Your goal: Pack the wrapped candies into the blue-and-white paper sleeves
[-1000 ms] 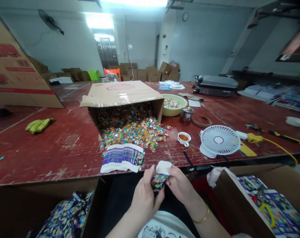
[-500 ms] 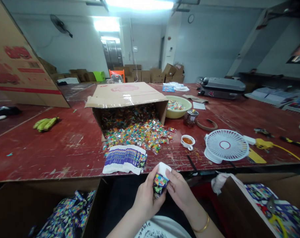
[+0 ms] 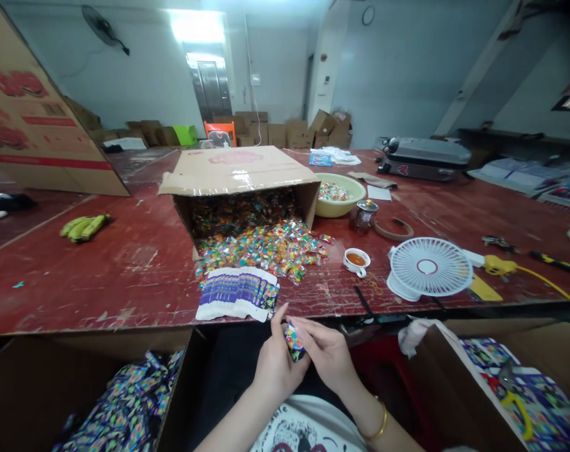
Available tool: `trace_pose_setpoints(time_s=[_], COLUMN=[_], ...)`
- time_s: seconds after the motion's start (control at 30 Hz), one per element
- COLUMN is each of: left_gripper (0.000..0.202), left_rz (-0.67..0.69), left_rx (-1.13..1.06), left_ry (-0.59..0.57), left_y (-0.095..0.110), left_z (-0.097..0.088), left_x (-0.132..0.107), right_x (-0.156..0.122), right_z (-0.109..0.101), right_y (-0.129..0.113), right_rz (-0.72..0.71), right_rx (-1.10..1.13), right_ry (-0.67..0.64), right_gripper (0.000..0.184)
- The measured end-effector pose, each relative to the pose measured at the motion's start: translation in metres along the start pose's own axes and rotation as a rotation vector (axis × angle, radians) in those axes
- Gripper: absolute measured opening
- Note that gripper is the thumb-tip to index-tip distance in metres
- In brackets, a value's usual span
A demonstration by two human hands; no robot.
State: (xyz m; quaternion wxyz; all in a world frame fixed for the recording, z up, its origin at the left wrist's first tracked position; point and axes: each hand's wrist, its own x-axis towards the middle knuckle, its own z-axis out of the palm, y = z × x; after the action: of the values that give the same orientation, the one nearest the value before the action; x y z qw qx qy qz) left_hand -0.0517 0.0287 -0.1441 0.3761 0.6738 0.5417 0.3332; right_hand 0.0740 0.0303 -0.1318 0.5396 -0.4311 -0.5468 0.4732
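Note:
Between my two hands is a small printed candy box (image 3: 293, 339), blue with bright coloured dots. My left hand (image 3: 278, 361) is wrapped round its side. The fingers of my right hand (image 3: 326, 351) press on its top end and cover the white flap. Just beyond, at the table edge, lies a fanned row of flat candy boxes (image 3: 238, 294), purple with white ends. Behind that row, wrapped colourful candies (image 3: 266, 248) spill from a cardboard carton (image 3: 240, 164) lying on its side.
A cup of tea (image 3: 357, 261), a white fan (image 3: 429, 267), a glass jar (image 3: 365, 216) and a yellow-green basin (image 3: 341, 204) stand to the right. Bananas (image 3: 85, 228) lie left. Below the edge, a left carton (image 3: 184, 376) holds filled packets; a right carton (image 3: 447, 376) holds flat boxes and scissors (image 3: 518, 411).
My right hand's fingers have closed over the top of the candy box, and its white flap no longer shows. The view has tilted slightly downward.

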Motion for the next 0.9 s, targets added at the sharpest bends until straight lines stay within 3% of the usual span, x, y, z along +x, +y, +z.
trace_pose_setpoints(time_s=[0.13,0.27,0.4,0.53,0.63,0.7,0.8,0.87,0.9], left_gripper=[0.077,0.076,0.072,0.072,0.087,0.082,0.045,0.021,0.012], left_rz=[-0.020,-0.014,-0.028,-0.034,-0.111,-0.330,-0.646,-0.694,-0.683], left_rx=[0.135,0.174,0.021,-0.172,-0.482,-0.871,-1.372,-1.477,-1.460], left_ry=[0.015,0.025,0.019,0.019,0.148,0.095,-0.096,0.021,0.123], left_y=[-0.007,-0.009,-0.002,0.003,0.004,0.003,0.002,0.000,-0.001], left_z=[0.003,0.003,-0.006,-0.015,-0.016,-0.016,-0.019,-0.021,-0.022], left_x=[0.002,0.003,0.001,0.005,0.010,0.012,0.012,0.011,0.010], right_x=[0.009,0.013,0.005,0.005,0.008,0.006,0.009,0.028,0.044], right_z=[0.002,0.006,0.007,0.002,-0.001,0.002,0.007,0.004,0.000], right_y=[0.002,0.002,-0.003,-0.004,0.002,0.008,0.018,0.027,0.032], right_rz=[0.242,0.251,-0.013,-0.272,-0.327,-0.392,-0.499,-0.404,-0.309], right_rx=[0.247,0.279,-0.031,-0.241,-0.239,-0.250,-0.276,-0.312,-0.342], right_ry=[0.108,0.109,0.029,-0.066,0.088,0.189,0.043,0.031,0.111], right_gripper=[0.027,0.023,0.019,0.026,0.021,0.014,0.007,0.007,0.011])
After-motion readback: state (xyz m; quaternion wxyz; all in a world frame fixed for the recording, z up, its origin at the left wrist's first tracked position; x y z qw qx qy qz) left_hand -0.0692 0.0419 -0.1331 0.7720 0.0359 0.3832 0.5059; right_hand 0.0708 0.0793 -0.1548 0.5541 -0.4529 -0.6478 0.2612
